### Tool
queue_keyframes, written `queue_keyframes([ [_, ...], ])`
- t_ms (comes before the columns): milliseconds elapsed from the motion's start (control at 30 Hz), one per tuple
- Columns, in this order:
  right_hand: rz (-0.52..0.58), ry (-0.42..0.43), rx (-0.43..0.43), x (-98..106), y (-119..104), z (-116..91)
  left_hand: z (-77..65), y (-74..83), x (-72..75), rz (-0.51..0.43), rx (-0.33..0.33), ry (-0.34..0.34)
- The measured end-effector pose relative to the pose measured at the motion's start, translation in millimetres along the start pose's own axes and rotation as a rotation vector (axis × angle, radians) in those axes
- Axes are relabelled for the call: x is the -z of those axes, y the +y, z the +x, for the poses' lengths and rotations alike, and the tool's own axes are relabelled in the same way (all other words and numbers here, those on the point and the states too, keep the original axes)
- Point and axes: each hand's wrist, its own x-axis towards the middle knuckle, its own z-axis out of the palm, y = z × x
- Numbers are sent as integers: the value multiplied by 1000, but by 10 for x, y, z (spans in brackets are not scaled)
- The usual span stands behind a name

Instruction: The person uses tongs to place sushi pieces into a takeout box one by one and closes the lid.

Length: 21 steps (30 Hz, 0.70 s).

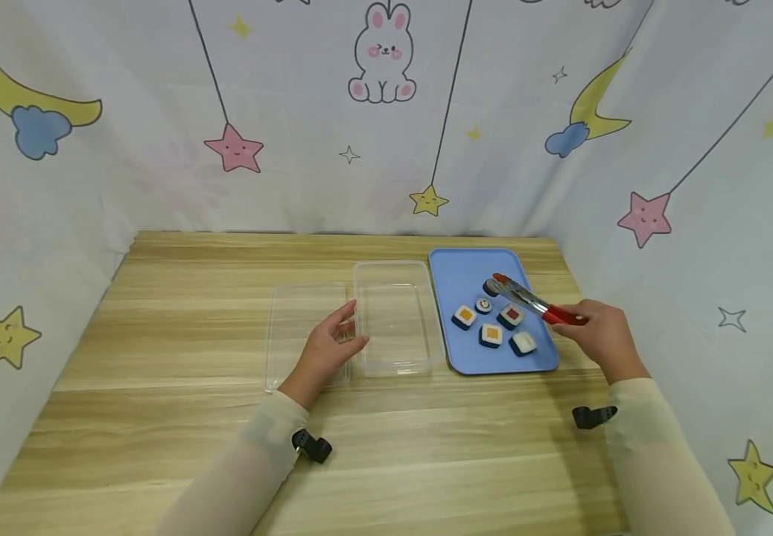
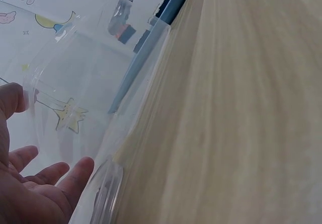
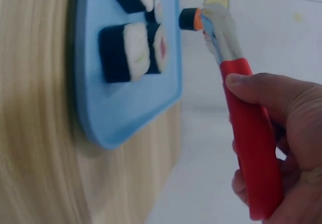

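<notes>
My right hand [image 1: 594,327] grips the red handles of metal tongs [image 1: 527,298]. A small dark-wrapped sushi roll [image 3: 189,19] with orange on it is pinched in the tongs' tips, raised above the blue tray [image 3: 95,118]. Several other sushi pieces, among them a white-topped one [image 1: 523,343] and an orange-centred one [image 1: 491,335], sit on that tray. My left hand [image 1: 326,344] is beside a clear plastic container [image 1: 436,335], fingers spread and loosely bent, thumb and fingertips at its left wall. In the left wrist view, one digit meets the container's rim.
A clear flat lid [image 1: 279,327] lies on the wooden table [image 1: 192,313] left of the container, partly behind my left hand. The blue tray stands close to the container's right side. A patterned curtain [image 1: 293,97] rises behind the table and along both sides.
</notes>
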Motion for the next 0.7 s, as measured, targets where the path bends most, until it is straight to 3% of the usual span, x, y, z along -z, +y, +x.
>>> queue_keyframes([
  [133, -8, -11, 16, 62, -197, 31, 0, 8, -5, -7, 4, -1],
  [367, 15, -37, 122, 78, -706, 166, -12, 19, -8, 1, 15, 6],
  [700, 5, -158, 223, -319, -1392, 533, -2, 2, 9, 19, 25, 7],
])
